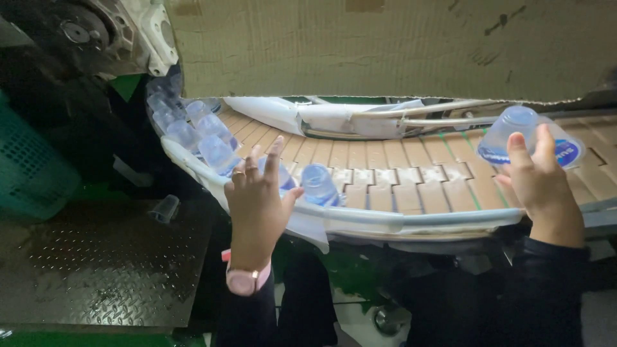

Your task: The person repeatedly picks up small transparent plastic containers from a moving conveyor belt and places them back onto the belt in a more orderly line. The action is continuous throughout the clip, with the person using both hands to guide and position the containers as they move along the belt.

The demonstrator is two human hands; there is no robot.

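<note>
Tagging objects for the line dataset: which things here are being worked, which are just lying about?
In hand: clear plastic cup held by right hand; cup by left hand; queued cups; slat conveyor.
Lying about: green crate; cardboard sheet; dark cup on tread plate.

A clear plastic cup [527, 136] lies tilted above the belt; 2 others [319, 184] stand upside down.

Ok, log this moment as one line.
left hand: open, at cups on conveyor | right hand: holding clear plastic cup | rail: near edge
</note>
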